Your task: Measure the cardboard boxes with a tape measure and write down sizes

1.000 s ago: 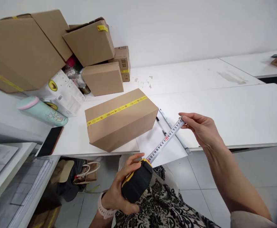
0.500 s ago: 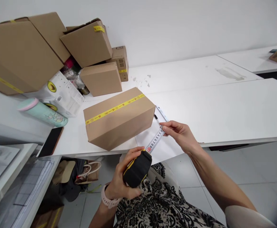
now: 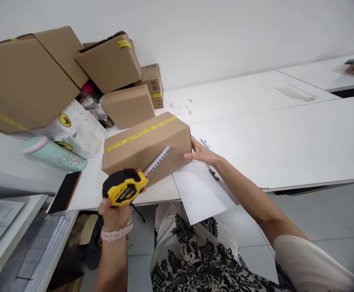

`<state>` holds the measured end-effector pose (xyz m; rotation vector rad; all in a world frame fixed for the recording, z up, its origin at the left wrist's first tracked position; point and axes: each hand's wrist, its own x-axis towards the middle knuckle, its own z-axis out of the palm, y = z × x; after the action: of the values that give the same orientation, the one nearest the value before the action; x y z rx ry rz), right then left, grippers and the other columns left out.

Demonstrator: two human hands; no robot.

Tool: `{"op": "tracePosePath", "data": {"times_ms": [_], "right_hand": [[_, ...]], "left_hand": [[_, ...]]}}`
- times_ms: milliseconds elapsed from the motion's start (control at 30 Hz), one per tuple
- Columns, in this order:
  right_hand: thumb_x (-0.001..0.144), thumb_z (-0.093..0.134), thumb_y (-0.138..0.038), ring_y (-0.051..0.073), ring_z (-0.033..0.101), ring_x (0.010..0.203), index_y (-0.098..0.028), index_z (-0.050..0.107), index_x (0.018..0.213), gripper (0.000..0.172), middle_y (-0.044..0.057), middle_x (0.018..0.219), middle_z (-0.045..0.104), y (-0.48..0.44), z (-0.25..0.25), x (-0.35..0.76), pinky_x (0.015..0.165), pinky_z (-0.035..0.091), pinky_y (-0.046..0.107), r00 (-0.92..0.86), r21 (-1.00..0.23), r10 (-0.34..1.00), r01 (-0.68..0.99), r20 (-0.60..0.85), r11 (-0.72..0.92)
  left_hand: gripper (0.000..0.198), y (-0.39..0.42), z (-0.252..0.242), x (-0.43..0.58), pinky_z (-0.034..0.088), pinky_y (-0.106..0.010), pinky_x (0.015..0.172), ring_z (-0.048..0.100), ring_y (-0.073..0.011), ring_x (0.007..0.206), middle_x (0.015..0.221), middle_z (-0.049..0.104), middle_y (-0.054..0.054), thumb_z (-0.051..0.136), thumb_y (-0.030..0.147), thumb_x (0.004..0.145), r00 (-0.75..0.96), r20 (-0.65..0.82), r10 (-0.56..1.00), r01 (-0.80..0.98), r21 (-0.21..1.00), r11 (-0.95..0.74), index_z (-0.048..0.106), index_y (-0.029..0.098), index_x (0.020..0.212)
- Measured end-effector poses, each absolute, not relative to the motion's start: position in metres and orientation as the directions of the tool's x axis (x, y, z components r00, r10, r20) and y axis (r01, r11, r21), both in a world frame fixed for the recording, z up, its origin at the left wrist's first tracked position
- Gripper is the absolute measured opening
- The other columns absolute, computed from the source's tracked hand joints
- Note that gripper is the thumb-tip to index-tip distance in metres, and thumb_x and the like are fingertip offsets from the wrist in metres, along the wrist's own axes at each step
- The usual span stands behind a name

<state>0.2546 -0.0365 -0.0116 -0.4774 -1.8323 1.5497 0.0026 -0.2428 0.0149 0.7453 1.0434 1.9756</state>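
Note:
My left hand [image 3: 116, 213] is closed around a yellow and black tape measure [image 3: 124, 188] in front of the cardboard box [image 3: 134, 148]. A short length of the tape's numbered blade [image 3: 158, 160] sticks out up and to the right, across the box's front side. The box lies on the white table with yellow printed tape along its top. My right hand [image 3: 201, 152] grips the box's right end, thumb on the front side and the other fingers partly hidden behind the corner. Beneath my right forearm lies a white sheet of paper [image 3: 198, 194], with a black pen [image 3: 214, 174] on it.
Several cardboard boxes [image 3: 110, 63] are stacked at the back left. Nearer are white avocado-print boxes [image 3: 79, 129], a mint-green bottle [image 3: 55, 154] and a dark phone [image 3: 65, 192]. The white table [image 3: 271, 150] stretches to the right. The paper overhangs its front edge.
My right hand has let go of the blade's end and moved left to the box's right end. My left hand has carried the tape measure up and left to the box's front; the box shifted slightly left.

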Motion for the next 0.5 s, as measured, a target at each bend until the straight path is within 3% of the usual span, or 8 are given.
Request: {"op": "tracePosePath", "data": {"times_ms": [100,200,300,400,500], "right_hand": [[0.074,0.078,-0.057,0.030,0.037,0.145,-0.031,0.028,0.156,0.100,0.009,0.159,0.040,-0.001,-0.006,0.228,0.117,0.037,0.048,-0.770,-0.980,0.606,-0.156,0.199,0.122],[0.081,0.071,-0.058,0.028,0.053,0.131,-0.028,0.041,0.150,0.082,0.011,0.145,0.055,0.018,-0.005,0.197,0.111,0.046,0.046,-0.773,-0.998,0.633,0.003,0.034,0.058],[0.087,0.062,-0.061,0.027,0.061,0.118,-0.023,0.040,0.151,0.078,0.015,0.138,0.059,0.027,-0.004,0.167,0.098,0.054,0.044,-0.686,-0.984,0.722,0.175,-0.090,0.043],[0.089,0.059,-0.060,0.026,0.061,0.115,-0.018,0.034,0.153,0.081,0.017,0.136,0.059,0.035,0.001,0.143,0.095,0.055,0.042,-0.619,-0.967,0.778,0.247,-0.112,0.058],[0.086,0.064,-0.058,0.025,0.060,0.116,-0.018,0.037,0.151,0.081,0.016,0.135,0.058,0.045,0.006,0.127,0.101,0.051,0.040,-0.621,-0.969,0.781,0.227,-0.067,0.097]], "left_hand": [[0.065,-0.210,0.028,-0.018,0.062,-0.056,0.078,0.059,-0.0454,0.122,0.119,0.072,-0.013,0.082,0.060,0.055,-0.493,0.074,0.867,-0.409,0.860,-0.306,0.071,0.022,0.106],[0.067,-0.179,0.035,-0.042,0.064,-0.049,0.072,0.059,-0.0444,0.123,0.119,0.071,-0.018,0.080,0.058,0.058,-0.446,-0.002,0.895,-0.492,0.836,-0.243,0.068,0.017,0.111],[0.064,-0.152,0.042,-0.067,0.065,-0.046,0.068,0.061,-0.0427,0.120,0.117,0.071,-0.020,0.075,0.057,0.066,-0.409,-0.023,0.912,-0.513,0.833,-0.209,0.065,0.016,0.114],[0.061,-0.132,0.048,-0.092,0.065,-0.047,0.072,0.064,-0.0401,0.117,0.112,0.072,-0.018,0.071,0.060,0.068,-0.412,0.035,0.911,-0.457,0.857,-0.239,0.065,0.017,0.110],[0.063,-0.124,0.050,-0.114,0.063,-0.048,0.082,0.065,-0.0355,0.112,0.110,0.072,-0.013,0.069,0.065,0.065,-0.496,0.199,0.845,-0.327,0.859,-0.395,0.065,0.016,0.105]]}}
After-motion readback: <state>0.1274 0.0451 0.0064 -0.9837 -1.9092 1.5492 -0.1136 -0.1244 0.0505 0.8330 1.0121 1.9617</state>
